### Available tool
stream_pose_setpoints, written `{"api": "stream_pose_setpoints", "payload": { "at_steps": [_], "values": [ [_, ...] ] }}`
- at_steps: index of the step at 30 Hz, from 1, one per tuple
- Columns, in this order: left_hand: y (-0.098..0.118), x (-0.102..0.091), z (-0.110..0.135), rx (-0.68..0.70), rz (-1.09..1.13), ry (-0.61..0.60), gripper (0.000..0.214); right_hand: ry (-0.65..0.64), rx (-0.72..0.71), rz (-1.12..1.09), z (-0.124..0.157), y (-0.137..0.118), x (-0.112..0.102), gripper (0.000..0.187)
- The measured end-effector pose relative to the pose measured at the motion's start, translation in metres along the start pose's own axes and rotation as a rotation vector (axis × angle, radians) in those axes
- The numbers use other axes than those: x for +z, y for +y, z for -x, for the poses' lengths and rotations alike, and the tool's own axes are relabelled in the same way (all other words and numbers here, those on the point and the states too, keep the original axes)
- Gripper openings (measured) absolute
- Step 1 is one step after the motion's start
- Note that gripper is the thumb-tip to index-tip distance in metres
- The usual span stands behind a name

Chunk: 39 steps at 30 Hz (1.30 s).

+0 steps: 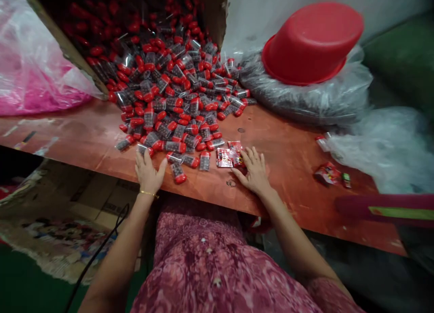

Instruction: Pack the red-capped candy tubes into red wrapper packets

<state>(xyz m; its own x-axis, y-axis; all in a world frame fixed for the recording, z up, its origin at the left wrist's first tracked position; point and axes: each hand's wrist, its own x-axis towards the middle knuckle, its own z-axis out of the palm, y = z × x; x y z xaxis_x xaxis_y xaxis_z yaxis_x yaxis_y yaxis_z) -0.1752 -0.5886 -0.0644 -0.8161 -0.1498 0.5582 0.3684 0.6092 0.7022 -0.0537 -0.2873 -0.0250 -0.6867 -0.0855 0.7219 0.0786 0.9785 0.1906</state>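
A big heap of small clear tubes with red caps [176, 100] spills from a tipped cardboard box [217, 15] onto the reddish-brown table [288, 159]. My left hand [148, 172] lies flat and open at the heap's near edge, fingertips touching a tube. A loose tube [178, 173] lies just right of it. My right hand [253, 170] rests open on the table, fingers spread, touching small red printed packets [228, 156].
A red plastic basin [312, 42] lies upside down on a clear bag of dark items [305, 98] at the back right. A pink plastic bag [30, 73] lies at left, white plastic [386, 146] at right. More red packets [328, 173] lie near the right edge.
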Motion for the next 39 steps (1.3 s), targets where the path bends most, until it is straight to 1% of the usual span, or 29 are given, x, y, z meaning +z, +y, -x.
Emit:
{"api": "stream_pose_setpoints", "payload": {
  "at_steps": [2, 4, 6, 8, 11, 14, 17, 19, 20, 21, 22, 23, 25, 26, 27, 29, 31, 33, 35, 37, 39],
  "values": [
    [-0.003, 0.002, 0.008, 0.081, -0.069, -0.029, 0.082, 0.044, 0.035, -0.007, 0.006, 0.003, -0.002, 0.057],
    [-0.001, 0.005, 0.010, 0.118, -0.118, -0.030, 0.085, 0.082, 0.075, -0.012, 0.010, 0.005, -0.001, 0.048],
    [0.004, 0.007, 0.006, 0.124, -0.139, -0.028, 0.086, 0.119, 0.117, -0.005, 0.009, 0.005, 0.001, 0.043],
    [0.007, 0.008, -0.001, 0.124, -0.138, -0.053, 0.086, 0.133, 0.146, 0.003, 0.006, 0.005, 0.003, 0.041],
    [0.007, 0.008, -0.008, 0.117, -0.089, -0.074, 0.084, 0.100, 0.166, -0.016, -0.001, 0.005, 0.005, 0.038],
    [0.003, 0.004, -0.005, 0.070, -0.002, -0.008, 0.081, 0.081, 0.176, -0.050, -0.002, 0.007, 0.006, 0.032],
    [0.006, -0.004, 0.006, 0.055, 0.024, 0.124, 0.076, 0.108, 0.184, -0.060, 0.001, 0.011, 0.004, 0.032],
    [0.016, -0.009, 0.016, 0.120, 0.009, 0.230, 0.068, 0.116, 0.181, -0.046, 0.003, 0.013, 0.002, 0.031],
    [0.023, -0.011, 0.021, 0.177, 0.010, 0.267, 0.063, 0.110, 0.173, -0.035, 0.004, 0.014, 0.001, 0.031],
    [0.031, -0.011, 0.026, 0.247, 0.023, 0.274, 0.056, 0.100, 0.162, -0.023, 0.005, 0.014, 0.000, 0.031],
    [0.041, -0.009, 0.031, 0.323, 0.047, 0.250, 0.048, 0.091, 0.151, -0.014, 0.006, 0.015, 0.000, 0.031],
    [0.051, -0.006, 0.035, 0.396, 0.077, 0.196, 0.041, 0.085, 0.141, -0.009, 0.006, 0.015, -0.001, 0.030],
    [0.072, 0.005, 0.043, 0.499, 0.111, 0.044, 0.034, 0.089, 0.128, -0.011, 0.006, 0.016, -0.001, 0.029],
    [0.083, 0.011, 0.046, 0.521, 0.098, -0.037, 0.034, 0.103, 0.127, -0.016, 0.005, 0.016, -0.001, 0.028],
    [0.092, 0.018, 0.049, 0.525, 0.066, -0.113, 0.034, 0.122, 0.134, -0.022, 0.005, 0.016, -0.002, 0.028],
    [0.110, 0.029, 0.053, 0.492, -0.029, -0.251, 0.033, 0.164, 0.176, -0.036, 0.003, 0.017, -0.003, 0.029],
    [0.125, 0.037, 0.053, 0.446, -0.108, -0.350, 0.033, 0.180, 0.248, -0.035, 0.001, 0.018, -0.006, 0.034],
    [0.138, 0.044, 0.049, 0.436, -0.143, -0.393, 0.035, 0.145, 0.321, 0.001, -0.004, 0.017, -0.008, 0.044],
    [0.147, 0.049, 0.043, 0.465, -0.159, -0.421, 0.037, 0.082, 0.384, 0.047, -0.009, 0.015, -0.009, 0.048],
    [0.154, 0.053, 0.038, 0.497, -0.175, -0.458, 0.036, 0.026, 0.411, 0.045, -0.015, 0.014, -0.009, 0.045],
    [0.158, 0.055, 0.035, 0.509, -0.190, -0.489, 0.034, -0.010, 0.387, -0.013, -0.023, 0.012, -0.007, 0.037]
  ]
}}
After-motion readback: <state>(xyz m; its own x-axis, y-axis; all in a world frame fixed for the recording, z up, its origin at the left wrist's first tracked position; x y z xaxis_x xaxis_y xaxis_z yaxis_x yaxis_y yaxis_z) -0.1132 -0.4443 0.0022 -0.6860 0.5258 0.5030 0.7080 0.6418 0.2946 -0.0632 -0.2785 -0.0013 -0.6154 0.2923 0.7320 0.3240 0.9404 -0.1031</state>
